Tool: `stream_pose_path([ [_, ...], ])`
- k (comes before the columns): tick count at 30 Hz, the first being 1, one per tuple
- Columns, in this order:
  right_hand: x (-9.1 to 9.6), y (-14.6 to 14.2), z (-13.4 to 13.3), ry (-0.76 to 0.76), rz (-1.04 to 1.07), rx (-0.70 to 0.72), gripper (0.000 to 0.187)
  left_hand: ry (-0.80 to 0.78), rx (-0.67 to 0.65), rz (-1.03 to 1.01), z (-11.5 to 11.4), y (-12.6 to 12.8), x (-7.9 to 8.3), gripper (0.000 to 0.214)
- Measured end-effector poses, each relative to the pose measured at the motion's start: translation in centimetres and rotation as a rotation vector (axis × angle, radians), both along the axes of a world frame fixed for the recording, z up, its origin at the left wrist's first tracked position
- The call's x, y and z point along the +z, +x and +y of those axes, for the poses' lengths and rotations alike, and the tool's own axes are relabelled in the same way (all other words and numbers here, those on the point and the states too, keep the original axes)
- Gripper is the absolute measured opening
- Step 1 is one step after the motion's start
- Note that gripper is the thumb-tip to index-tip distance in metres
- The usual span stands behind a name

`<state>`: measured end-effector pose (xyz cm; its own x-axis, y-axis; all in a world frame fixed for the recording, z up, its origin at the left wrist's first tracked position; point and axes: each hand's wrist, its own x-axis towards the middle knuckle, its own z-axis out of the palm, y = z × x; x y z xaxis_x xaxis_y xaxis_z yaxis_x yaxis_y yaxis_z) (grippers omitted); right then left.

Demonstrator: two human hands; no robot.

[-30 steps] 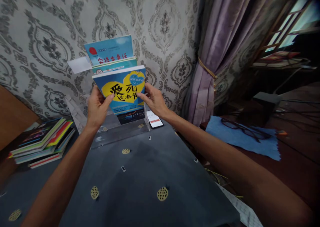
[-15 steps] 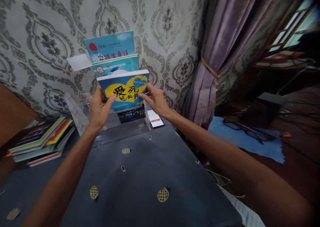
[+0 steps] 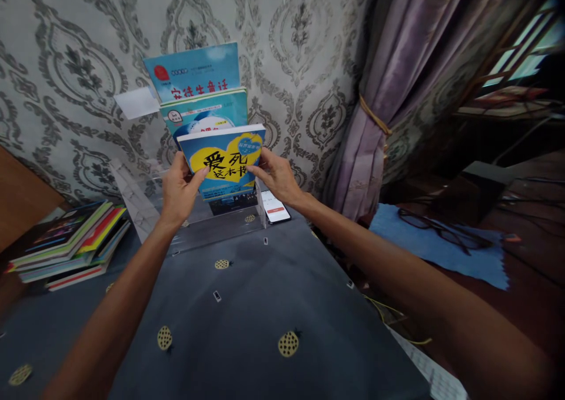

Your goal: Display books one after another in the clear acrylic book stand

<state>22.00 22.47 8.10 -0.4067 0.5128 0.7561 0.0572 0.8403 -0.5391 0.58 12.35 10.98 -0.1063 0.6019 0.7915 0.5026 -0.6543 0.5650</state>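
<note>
A dark counter (image 3: 247, 323) printed with yellow pineapples spreads out in front of the clear rack (image 3: 135, 209), the rack standing near its far edge. Well to the right of the rack, past the counter's side, a blue cloth (image 3: 477, 265) lies with dark-framed glasses (image 3: 480, 242) on it. Just left of the rack sits a loose stack of thin books (image 3: 70, 247), lying flat.

Over the front of the rack, the left hand (image 3: 176, 191) and right hand (image 3: 279, 178) share a blue-and-yellow book (image 3: 225, 162). The fingers of each grasp one side edge, thumb against the cover and the others behind. The book tips slightly, its top edge toward the viewer; whether its lower edge touches the rack, I cannot tell. Below it, a dark cover (image 3: 233, 204) shows inside the rack. A lit phone (image 3: 276, 207) rests just beside the rack's right end.

Farther back in the rack stands a teal book (image 3: 236, 103), and behind that a taller light-blue book (image 3: 198, 67). A white card (image 3: 138, 103) juts out at their left. Behind the rack rises the patterned wall (image 3: 304, 53), with a tied purple curtain (image 3: 392, 76) to the rack's right.
</note>
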Motion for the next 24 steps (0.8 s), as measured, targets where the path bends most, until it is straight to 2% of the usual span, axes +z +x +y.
stream_pose_path([
  [4,0.0,-0.1,0.3,0.016,0.030,0.003,0.033,-0.007,0.077,0.065,0.1,-0.3,-0.1,0.038],
  [10,0.2,-0.3,0.7,0.034,-0.027,-0.005,0.029,-0.078,0.386,0.228,-0.2,-0.7,-0.3,0.028],
  [15,0.0,-0.5,1.1,0.064,-0.065,-0.052,0.019,-0.107,0.463,0.272,0.0,-1.2,-0.7,0.019],
  [24,-1.0,-0.9,0.9,0.055,-0.141,-0.193,0.015,-0.165,0.657,0.389,0.0,-0.8,-1.4,0.020],
])
